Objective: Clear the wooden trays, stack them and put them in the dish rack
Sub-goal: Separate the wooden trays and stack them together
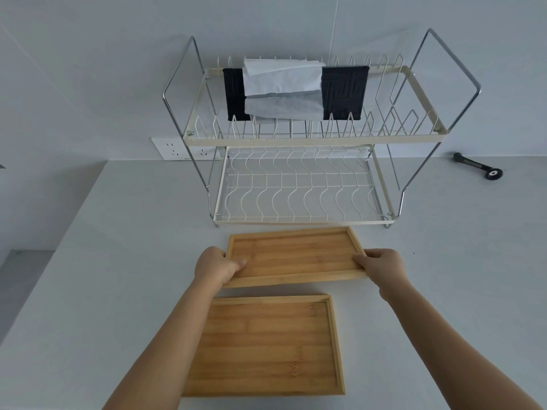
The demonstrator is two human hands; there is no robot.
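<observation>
Two empty wooden trays are on the white counter. The far tray lies just in front of the dish rack, its near edge tilted up. My left hand grips its left end and my right hand grips its right end. The near tray lies flat on the counter between my forearms, partly covered by my left arm. The two-tier wire dish rack stands behind, its lower shelf bare. On its upper tier hang a black cloth and a white cloth.
A black tool with a small wheel lies on the counter at the far right. A wall socket sits behind the rack's left side. The counter's left edge runs diagonally, with a drop beyond it.
</observation>
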